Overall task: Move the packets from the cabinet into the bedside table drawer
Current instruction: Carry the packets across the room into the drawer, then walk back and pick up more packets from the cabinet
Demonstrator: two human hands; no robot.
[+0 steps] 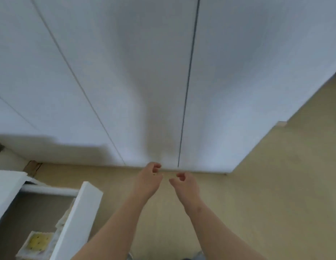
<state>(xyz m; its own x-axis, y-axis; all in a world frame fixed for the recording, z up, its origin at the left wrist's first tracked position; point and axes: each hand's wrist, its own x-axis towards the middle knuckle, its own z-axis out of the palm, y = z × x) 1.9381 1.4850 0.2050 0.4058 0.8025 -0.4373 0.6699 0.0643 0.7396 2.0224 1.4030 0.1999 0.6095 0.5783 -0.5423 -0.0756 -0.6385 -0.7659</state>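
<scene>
Closed cabinet doors (white) near open drawer.

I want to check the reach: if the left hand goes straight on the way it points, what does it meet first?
Most likely the lower edge of the closed white cabinet door; nothing shows between it and the left hand, though depth is unclear.

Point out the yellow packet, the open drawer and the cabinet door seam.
yellow packet (38, 241), head view, its yellow centre.
open drawer (79, 218), head view, its white front panel.
cabinet door seam (187, 87), head view, the dark line.
</scene>
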